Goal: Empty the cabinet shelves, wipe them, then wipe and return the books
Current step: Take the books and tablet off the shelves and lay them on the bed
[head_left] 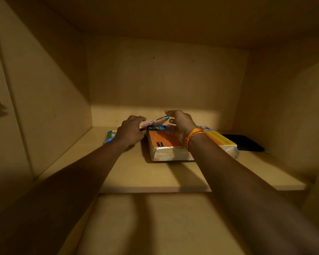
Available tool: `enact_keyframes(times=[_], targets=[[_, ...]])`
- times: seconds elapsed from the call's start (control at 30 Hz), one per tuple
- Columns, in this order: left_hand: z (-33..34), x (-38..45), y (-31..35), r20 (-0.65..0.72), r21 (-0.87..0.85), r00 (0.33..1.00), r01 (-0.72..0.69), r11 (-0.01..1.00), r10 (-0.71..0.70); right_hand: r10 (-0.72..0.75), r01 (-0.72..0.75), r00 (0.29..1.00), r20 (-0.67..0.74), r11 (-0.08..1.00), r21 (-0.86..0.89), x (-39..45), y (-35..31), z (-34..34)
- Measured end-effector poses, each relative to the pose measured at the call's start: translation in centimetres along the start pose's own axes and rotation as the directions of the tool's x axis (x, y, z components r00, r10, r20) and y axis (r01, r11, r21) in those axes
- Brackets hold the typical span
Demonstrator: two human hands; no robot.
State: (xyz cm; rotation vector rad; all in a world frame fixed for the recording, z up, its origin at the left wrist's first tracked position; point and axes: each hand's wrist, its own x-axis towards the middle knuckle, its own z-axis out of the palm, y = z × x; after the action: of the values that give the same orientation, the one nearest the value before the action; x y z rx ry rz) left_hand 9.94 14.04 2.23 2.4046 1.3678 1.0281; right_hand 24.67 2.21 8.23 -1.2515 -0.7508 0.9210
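While both arms reach into cabinet shelf (173,177), left grip (130,130) curls round thin tilted book (154,122); right grip (180,124) loosely open just beside it, above orange book (166,142). Yellow book (221,139), black case (245,142) right of right grip.

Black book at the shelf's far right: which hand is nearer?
Right. The right hand hovers over the orange book, left of the black book; the left hand is farther left.
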Motion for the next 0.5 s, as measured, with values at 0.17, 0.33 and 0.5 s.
enact_keyframes(times=[0.17,0.33,0.5], targets=[[0.7,2.0,-1.2,0.059,0.132,0.998,0.025,0.991,-0.033,-0.019,0.016,0.999,-0.049,0.998,-0.060,4.7,0.1,0.9],[0.7,3.2,-2.2,0.142,0.248,0.989,0.009,0.969,-0.045,-0.020,0.016,1.000,-0.018,0.979,-0.205,9.4,0.5,1.4],[1.9,2.4,-3.1,0.131,0.214,0.991,-0.038,0.976,0.010,-0.003,-0.006,1.000,-0.031,0.963,-0.270,12.4,1.4,2.2]])
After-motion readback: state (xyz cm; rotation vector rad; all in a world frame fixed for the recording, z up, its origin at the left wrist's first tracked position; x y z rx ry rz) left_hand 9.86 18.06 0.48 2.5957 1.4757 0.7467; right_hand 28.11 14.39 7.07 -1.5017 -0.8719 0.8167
